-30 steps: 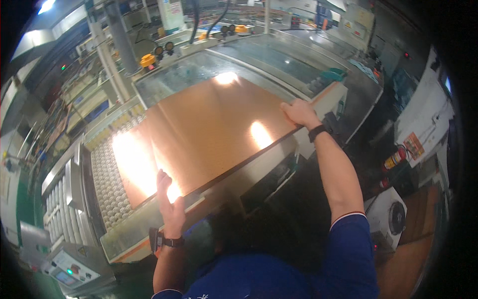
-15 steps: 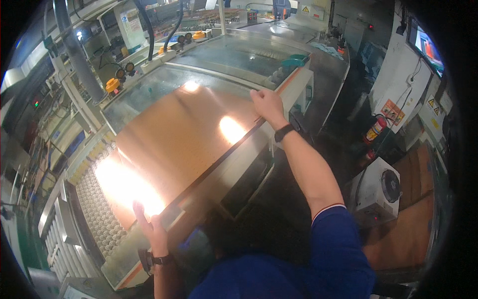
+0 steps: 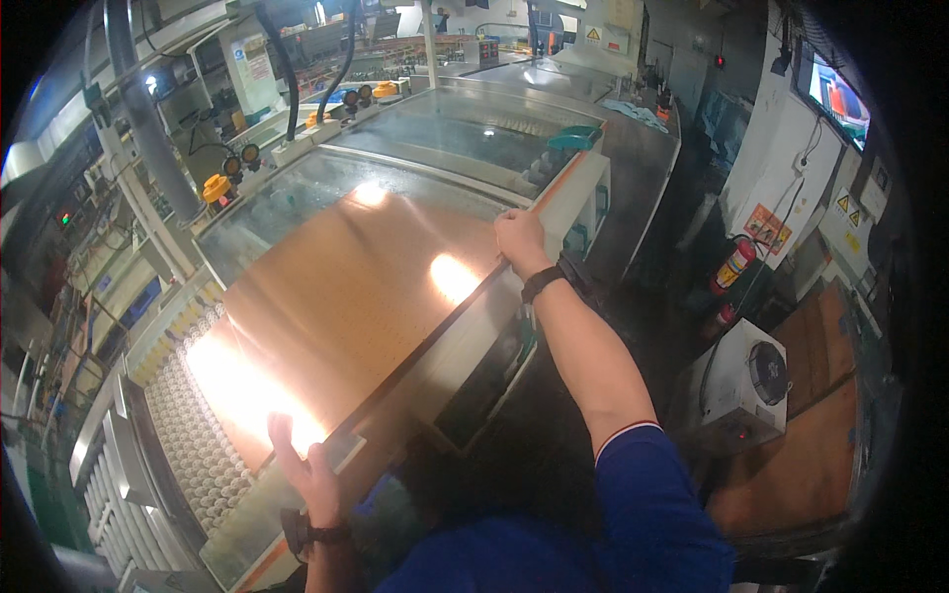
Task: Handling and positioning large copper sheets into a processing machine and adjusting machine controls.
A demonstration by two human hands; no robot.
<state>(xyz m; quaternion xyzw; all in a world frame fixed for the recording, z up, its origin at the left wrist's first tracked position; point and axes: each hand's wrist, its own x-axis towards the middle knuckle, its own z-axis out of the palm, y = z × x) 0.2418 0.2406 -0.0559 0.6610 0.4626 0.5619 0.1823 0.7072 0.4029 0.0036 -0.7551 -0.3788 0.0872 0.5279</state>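
A large, shiny copper-coloured sheet [image 3: 346, 287], dotted with small holes, lies tilted over the conveyor machine, with bright glare on it. My right hand [image 3: 522, 242] is closed on the sheet's far right corner, its fingers curled over the edge. At the near left corner, my left hand [image 3: 308, 474] holds the edge, thumb and a finger showing and the others hidden. Under the sheet's left side run rows of pale rollers [image 3: 188, 425]. Beyond it, a clear cover [image 3: 287, 198] tops the machine.
Steel rollers [image 3: 109, 494] stand at the left end. A green handle [image 3: 575, 137] sits on the far cover. To the right are a white box with a round black fan [image 3: 741, 395], brown boards [image 3: 791, 460] and a fire extinguisher [image 3: 733, 265] by the wall.
My right hand and the sheet's far corner have come slightly lower and nearer. My left hand stays at the near corner. The whole view has shifted a little.
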